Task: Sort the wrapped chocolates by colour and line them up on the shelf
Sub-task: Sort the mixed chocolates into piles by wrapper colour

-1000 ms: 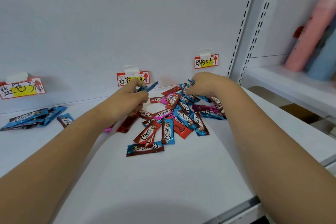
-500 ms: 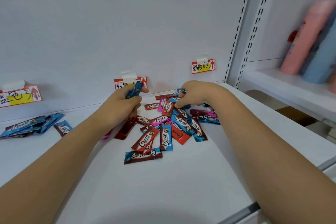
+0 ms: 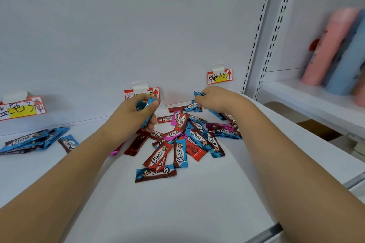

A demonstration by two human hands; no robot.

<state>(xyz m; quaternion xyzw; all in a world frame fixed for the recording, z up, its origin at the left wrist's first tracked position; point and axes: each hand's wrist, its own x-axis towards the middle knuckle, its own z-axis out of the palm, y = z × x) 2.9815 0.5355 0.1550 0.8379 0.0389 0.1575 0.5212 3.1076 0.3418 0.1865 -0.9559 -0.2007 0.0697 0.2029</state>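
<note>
A mixed pile of red, blue and pink wrapped chocolates (image 3: 183,140) lies on the white shelf (image 3: 177,203). My left hand (image 3: 136,116) grips a bunch of blue chocolates (image 3: 147,104) above the pile's left side. My right hand (image 3: 215,98) pinches another blue chocolate (image 3: 198,93) at the pile's far edge. Several blue chocolates (image 3: 33,140) lie stacked at the far left under the blue price tag (image 3: 21,107).
A red price tag (image 3: 155,92) and a pink price tag (image 3: 219,76) hang on the back panel. Slotted uprights (image 3: 256,49) bound the shelf on the right. Beyond them, pink and blue bottles (image 3: 339,51) stand on the neighbouring shelf. The shelf's front edge runs at bottom right.
My left hand has turned its bunch of blue chocolates upright in its grip. My right hand has lifted a blue chocolate off the pile's far edge.
</note>
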